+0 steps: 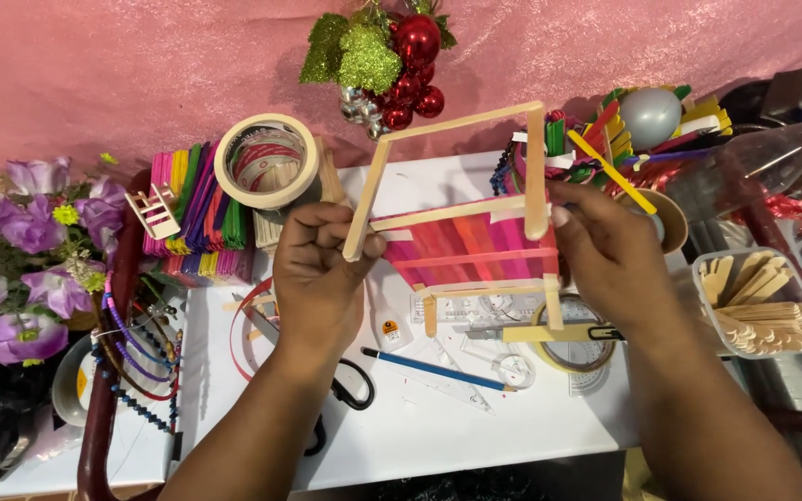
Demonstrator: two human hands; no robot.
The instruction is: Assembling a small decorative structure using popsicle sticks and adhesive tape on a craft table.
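I observe both hands raised above a white table [438,436], sharing one object: a craft-stick frame [475,232]. It is built of plain wooden sticks forming an open square at the top, with a panel of pink, red and orange sticks set across its lower part. The frame is held clear of the table, tilted towards the camera.

My left hand [317,274] is closed on the frame's left upright, thumb pressing the front of the stick near its lower end, fingers curled behind. My right hand [610,250] is pinched on the right upright, fingertips on the stick where the coloured panel meets it.

On the table beneath the frame lie a blue pencil [433,368], black-handled scissors [350,385], a small glue bottle [388,325], clear plastic rulers [485,306] and a roll of tape [573,348]. A larger masking tape roll [266,160] rests on a stack of coloured sticks [199,209] at the back left. A clear tub of plain wooden sticks [763,301] stands to the right. Purple artificial flowers [34,241] occupy the left edge, and red bauble ornaments [406,65] hang on the pink backdrop [95,74].
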